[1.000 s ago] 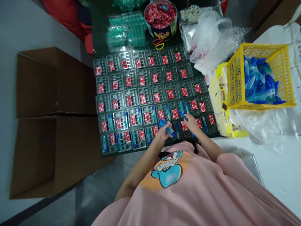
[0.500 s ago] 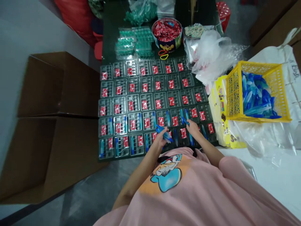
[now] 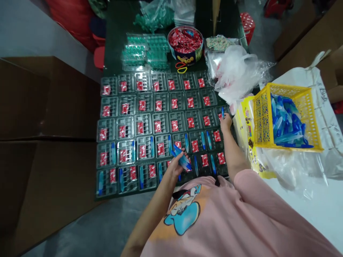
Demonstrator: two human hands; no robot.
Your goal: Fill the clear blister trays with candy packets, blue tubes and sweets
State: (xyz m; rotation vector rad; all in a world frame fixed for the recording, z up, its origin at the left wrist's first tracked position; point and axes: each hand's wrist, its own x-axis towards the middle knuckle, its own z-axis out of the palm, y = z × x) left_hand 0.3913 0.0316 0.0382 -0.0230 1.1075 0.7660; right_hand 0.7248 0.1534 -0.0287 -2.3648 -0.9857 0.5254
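While trays [image 3: 158, 126] cover the desk:
left hand [image 3: 175, 166]: fingers clamped on blue sticks [image 3: 182, 159]
right hand [image 3: 225, 123]: fingers pinch one stick [image 3: 222, 112], right edge

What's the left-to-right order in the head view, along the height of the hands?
Cardboard box → grid of clear trays → left hand holding blue pieces → right hand at the grid's right edge → yellow basket of blue pieces → white sack.

Yellow basket [image 3: 261, 117] beside crowded trays [image 3: 160, 125]
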